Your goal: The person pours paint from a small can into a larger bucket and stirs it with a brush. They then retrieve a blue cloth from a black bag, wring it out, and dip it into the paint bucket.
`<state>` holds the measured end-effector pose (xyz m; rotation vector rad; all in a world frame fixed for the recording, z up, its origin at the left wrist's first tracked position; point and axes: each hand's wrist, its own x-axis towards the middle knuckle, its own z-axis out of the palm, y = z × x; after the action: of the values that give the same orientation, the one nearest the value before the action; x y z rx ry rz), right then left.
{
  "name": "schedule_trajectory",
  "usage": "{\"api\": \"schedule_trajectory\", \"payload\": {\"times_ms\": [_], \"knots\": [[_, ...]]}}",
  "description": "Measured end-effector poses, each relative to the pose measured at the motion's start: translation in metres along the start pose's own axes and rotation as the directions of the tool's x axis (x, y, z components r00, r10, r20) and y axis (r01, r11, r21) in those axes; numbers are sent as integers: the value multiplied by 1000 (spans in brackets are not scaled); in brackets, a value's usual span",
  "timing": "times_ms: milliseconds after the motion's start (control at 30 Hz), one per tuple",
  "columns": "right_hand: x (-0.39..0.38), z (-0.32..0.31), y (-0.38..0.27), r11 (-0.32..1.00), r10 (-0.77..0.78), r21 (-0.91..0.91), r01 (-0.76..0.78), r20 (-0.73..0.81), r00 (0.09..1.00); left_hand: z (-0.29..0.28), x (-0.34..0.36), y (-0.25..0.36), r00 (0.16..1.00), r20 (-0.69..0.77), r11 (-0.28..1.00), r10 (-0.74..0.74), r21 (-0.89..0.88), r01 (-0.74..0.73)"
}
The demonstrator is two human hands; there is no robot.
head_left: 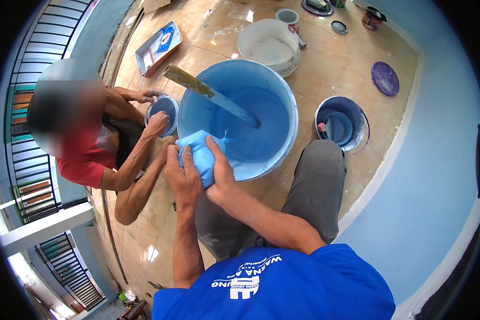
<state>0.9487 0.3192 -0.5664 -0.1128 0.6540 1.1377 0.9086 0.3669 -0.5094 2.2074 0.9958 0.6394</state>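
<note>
Between both my hands is a soft, bulging light-blue bag, its twisted top toward the large blue tub. My left hand grips its near left side, and my right hand presses against its right side. The bag is at the near left rim of the tub. Blue liquid lies in the tub. A long paint-stained pole stands tilted in that liquid and leans out over the far left rim. What the bag holds is hidden.
At left a crouching person in a red shirt works at a small clear pail. A paint tray, a whitish tub, a can, a dark bucket and a purple lid are on the tiles. A blue wall runs along the right.
</note>
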Motion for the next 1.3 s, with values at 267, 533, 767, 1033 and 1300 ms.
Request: {"api": "schedule_trajectory", "payload": {"times_ms": [267, 533, 767, 1033, 1300], "knots": [[3, -7, 1, 999, -37, 10, 37, 12, 999, 2, 6, -12, 999, 47, 997, 18, -74, -15], [1, -7, 3, 998, -61, 25, 61, -13, 998, 1, 10, -14, 995, 74, 997, 64, -34, -62], [0, -6, 0, 998, -62, 11, 62, -44, 997, 1, 12, -10, 991, 131, 1000, 24, -14, -22], [6, -10, 1, 999, -9, 37, 11, -57, 998, 1, 18, -3, 984, 165, 996, 59, 60, -70], [1, -4, 1, 997, 16, 74, -7, -127, 992, 1, 25, -9, 978, 193, 991, 84, 82, -102]]}}
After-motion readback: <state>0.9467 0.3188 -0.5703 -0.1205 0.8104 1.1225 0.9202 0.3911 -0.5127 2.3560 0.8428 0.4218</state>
